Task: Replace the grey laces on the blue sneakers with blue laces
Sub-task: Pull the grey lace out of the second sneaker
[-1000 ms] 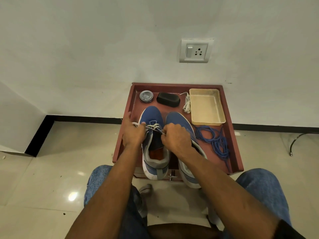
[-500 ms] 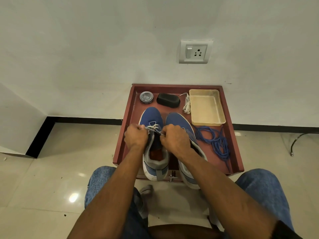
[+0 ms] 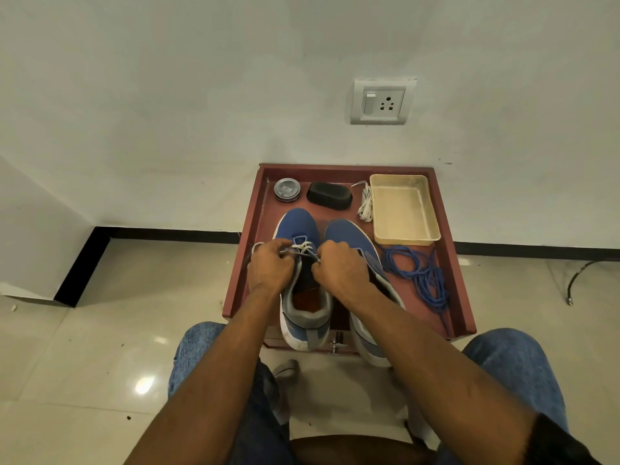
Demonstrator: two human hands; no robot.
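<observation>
- A round tin (image 3: 287,189) is seen at the upper left of the red tray (image 3: 451,263); a label sits on its lid, but the writing is too small to be read.
- No brand mark can be made out on the left sneaker (image 3: 298,229) or the right sneaker (image 3: 345,233), which are stood side by side at the tray's centre, heels overhanging its near edge.
- The grey lace (image 3: 303,247) is pinched at the lower eyelets of the left sneaker by the left hand (image 3: 270,268) and the right hand (image 3: 342,268), both with fingers curled tight; which strand each holds is probably hidden by the knuckles.
- The blue laces (image 3: 421,275) are piled at the tray's right edge, just below the cream tub (image 3: 404,209).
- A black block (image 3: 330,195) and a loose pale lace (image 3: 365,204) are lined along the far rim.
- Bare tray floor is left between the right sneaker and the blue laces.
</observation>
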